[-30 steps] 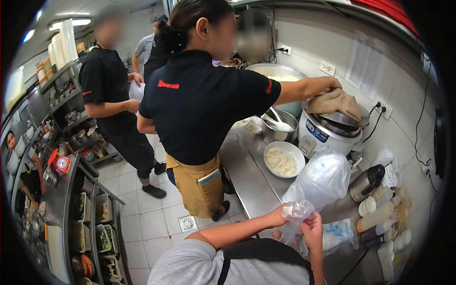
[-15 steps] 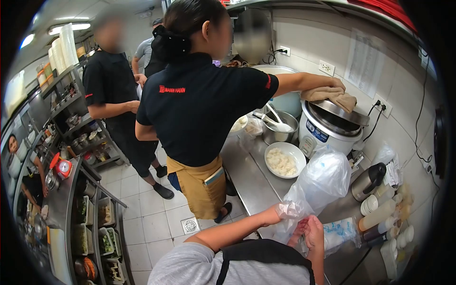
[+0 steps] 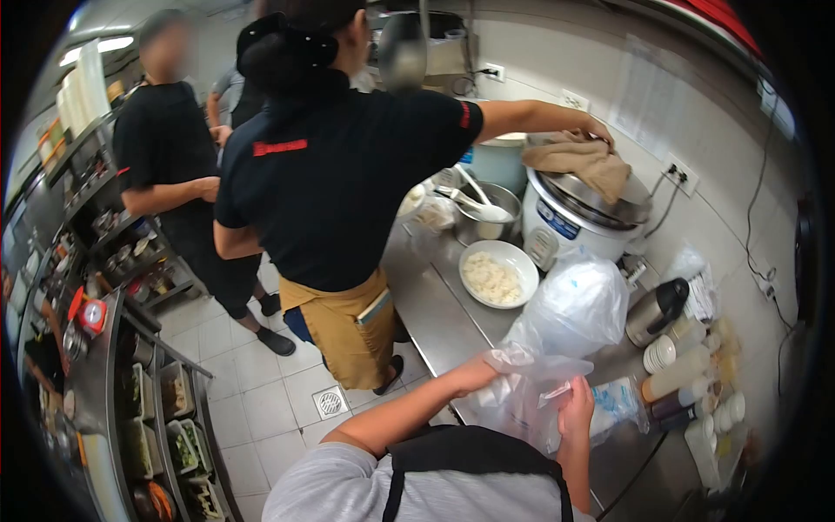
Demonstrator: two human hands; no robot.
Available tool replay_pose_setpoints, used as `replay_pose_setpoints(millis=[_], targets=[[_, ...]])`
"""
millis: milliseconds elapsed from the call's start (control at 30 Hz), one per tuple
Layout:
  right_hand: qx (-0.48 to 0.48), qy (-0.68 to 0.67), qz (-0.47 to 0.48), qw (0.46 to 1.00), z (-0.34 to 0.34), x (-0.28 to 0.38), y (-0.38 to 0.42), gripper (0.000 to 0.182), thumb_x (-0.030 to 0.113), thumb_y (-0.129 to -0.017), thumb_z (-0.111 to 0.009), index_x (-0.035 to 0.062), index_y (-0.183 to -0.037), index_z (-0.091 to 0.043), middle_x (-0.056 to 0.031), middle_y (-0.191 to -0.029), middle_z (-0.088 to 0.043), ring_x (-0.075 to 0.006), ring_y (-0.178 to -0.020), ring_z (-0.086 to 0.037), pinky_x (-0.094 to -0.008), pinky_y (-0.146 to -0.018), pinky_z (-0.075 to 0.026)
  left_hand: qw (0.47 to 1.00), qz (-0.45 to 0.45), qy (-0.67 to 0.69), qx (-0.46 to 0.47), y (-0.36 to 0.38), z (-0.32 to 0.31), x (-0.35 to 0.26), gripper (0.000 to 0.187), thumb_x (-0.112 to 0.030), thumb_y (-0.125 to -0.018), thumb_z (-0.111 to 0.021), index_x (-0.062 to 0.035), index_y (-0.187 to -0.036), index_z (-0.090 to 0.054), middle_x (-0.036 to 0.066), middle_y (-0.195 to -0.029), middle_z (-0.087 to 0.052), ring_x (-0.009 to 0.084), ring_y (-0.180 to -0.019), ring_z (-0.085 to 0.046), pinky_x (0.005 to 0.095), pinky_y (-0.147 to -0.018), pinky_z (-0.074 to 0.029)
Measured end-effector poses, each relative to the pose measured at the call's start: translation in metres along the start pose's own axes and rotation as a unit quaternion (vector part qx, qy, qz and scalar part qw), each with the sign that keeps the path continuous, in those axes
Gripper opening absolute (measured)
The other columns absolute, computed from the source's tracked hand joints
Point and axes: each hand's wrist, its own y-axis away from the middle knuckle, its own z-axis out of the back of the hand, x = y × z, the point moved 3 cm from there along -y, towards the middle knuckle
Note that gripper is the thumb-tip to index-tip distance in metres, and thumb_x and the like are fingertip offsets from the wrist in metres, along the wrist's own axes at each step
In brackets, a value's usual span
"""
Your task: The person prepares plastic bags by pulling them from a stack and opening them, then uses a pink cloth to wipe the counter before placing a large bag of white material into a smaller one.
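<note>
Between my two hands stretches a thin clear plastic bag (image 3: 537, 396). My left hand (image 3: 474, 374) is closed on its left edge, and my right hand (image 3: 576, 407) pinches the edge on the other side. Just beyond, a puffy bundle of clear plastic (image 3: 578, 300) with faint blue print rests on the steel counter (image 3: 426, 300) and overlaps the bag in this view. A white bowl of rice (image 3: 498, 275) stands behind my left hand. Beside my right hand lies a flat plastic pack with blue print (image 3: 617, 404).
A co-worker (image 3: 322, 174) reaches across to a cloth (image 3: 583, 165) on the lid of a rice cooker (image 3: 565, 226). A steel pot (image 3: 491, 217) holds white ladles. At right stand a thermal jug (image 3: 657, 311) and several sauce bottles (image 3: 674, 374). Another person (image 3: 165, 165) stands behind, near shelving.
My hands have spread the plastic bag wider between them. The co-worker's hand has lowered the cooker lid, which now sits flatter. My view has shifted slightly.
</note>
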Motion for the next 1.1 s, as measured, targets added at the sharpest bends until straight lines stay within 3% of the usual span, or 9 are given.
replay_pose_setpoints(millis=[167, 300, 400, 500, 700, 800, 933, 1000, 1100], targets=[[0.023, -0.024, 0.000, 0.999, 0.010, 0.000, -0.007, 0.025, 0.019, -0.087, -0.036, 0.0015, -0.104, -0.042, -0.0053, -0.085, -0.050, -0.0134, -0.072, -0.049, -0.0265, -0.068, -0.040, 0.987, 0.094, 0.121, -0.048, -0.004, 0.028, 0.029, 0.028, -0.014, -0.083, -0.046, -0.0009, -0.108, -0.050, 0.007, -0.103, -0.053, 0.0172, -0.094, -0.051, 0.0303, -0.082, -0.040], [-0.034, 0.092, 0.122, 0.988, -0.006, 0.007, 0.000, 0.025, 0.016, -0.082, -0.044, 0.0025, -0.102, -0.042, -0.0050, -0.094, -0.045, -0.0132, -0.073, -0.048, -0.0249, -0.066, -0.039, 0.940, 0.044, 0.302, -0.152, -0.005, 0.035, 0.017, 0.034, -0.024, -0.087, -0.039, -0.0011, -0.112, -0.044, 0.008, -0.100, -0.052, 0.0194, -0.088, -0.052, 0.0333, -0.080, -0.041], [-0.008, 0.275, 0.337, 0.900, -0.006, 0.007, 0.012, 0.037, 0.014, -0.070, -0.057, 0.0028, -0.102, -0.042, -0.0084, -0.097, -0.044, -0.0171, -0.075, -0.048, -0.0269, -0.066, -0.039, 0.921, 0.023, 0.329, -0.209, -0.001, 0.043, 0.010, 0.035, -0.029, -0.088, -0.037, -0.0012, -0.107, -0.046, 0.009, -0.095, -0.054, 0.0190, -0.084, -0.053, 0.0330, -0.076, -0.043], [0.264, 0.393, 0.385, 0.792, -0.024, 0.014, 0.031, 0.043, 0.015, -0.067, -0.061, 0.0020, -0.103, -0.043, -0.0137, -0.102, -0.043, -0.0211, -0.084, -0.047, -0.0300, -0.071, -0.038, 0.895, -0.008, 0.377, -0.239, -0.003, 0.040, 0.009, 0.033, -0.030, -0.088, -0.035, -0.0026, -0.100, -0.048, 0.010, -0.092, -0.054, 0.0203, -0.082, -0.054, 0.0344, -0.074, -0.044], [0.189, 0.574, 0.366, 0.708, -0.079, -0.003, 0.043, 0.063, 0.014, -0.060, -0.067, 0.0010, -0.113, -0.035, -0.0165, -0.095, -0.047, -0.0255, -0.077, -0.050, -0.0317, -0.069, -0.041, 0.929, 0.027, 0.327, -0.173, 0.002, 0.007, 0.011, 0.037, -0.032, -0.089, -0.031, -0.0016, -0.107, -0.042, 0.012, -0.098, -0.052, 0.0223, -0.088, -0.051, 0.0356, -0.080, -0.040], [0.117, 0.473, 0.365, 0.793, -0.062, -0.020, 0.033, 0.061, 0.011, -0.062, -0.066, 0.0002, -0.113, -0.036, -0.0093, -0.077, -0.051, -0.0228, -0.068, -0.051, -0.0337, -0.068, -0.042, 0.934, 0.029, 0.309, -0.178, 0.003, 0.005, 0.019, 0.038, -0.031, -0.090, -0.028, -0.0001, -0.107, -0.042, 0.012, -0.101, -0.051, 0.0227, -0.093, -0.051, 0.0353, -0.083, -0.039], [0.083, 0.334, 0.195, 0.918, -0.042, -0.028, 0.022, 0.054, 0.001, -0.067, -0.058, -0.0016, -0.114, -0.033, -0.0081, -0.076, -0.050, -0.0144, -0.068, -0.050, -0.0254, -0.063, -0.041, 0.932, -0.025, 0.312, -0.181, 0.009, 0.000, 0.006, 0.039, -0.031, -0.088, -0.032, 0.0003, -0.108, -0.044, 0.010, -0.102, -0.051, 0.0196, -0.091, -0.051, 0.0330, -0.080, -0.040], [0.082, 0.268, 0.145, 0.949, -0.040, -0.024, 0.018, 0.042, -0.003, -0.068, -0.055, -0.0032, -0.108, -0.041, -0.0070, -0.076, -0.050, -0.0106, -0.067, -0.048, -0.0224, -0.060, -0.040, 0.944, -0.023, 0.279, -0.172, 0.008, 0.004, 0.011, 0.039, -0.031, -0.089, -0.032, 0.0000, -0.110, -0.042, 0.010, -0.105, -0.049, 0.0199, -0.094, -0.050, 0.0342, -0.081, -0.040], [0.117, 0.374, 0.174, 0.904, -0.030, -0.016, 0.013, 0.018, 0.000, -0.072, -0.055, -0.0035, -0.089, -0.052, -0.0043, -0.071, -0.050, -0.0085, -0.063, -0.046, -0.0228, -0.058, -0.040, 0.958, -0.057, 0.242, -0.142, 0.011, 0.002, 0.005, 0.042, -0.034, -0.088, -0.033, -0.0005, -0.113, -0.039, 0.009, -0.107, -0.048, 0.0195, -0.096, -0.048, 0.0341, -0.082, -0.039]])
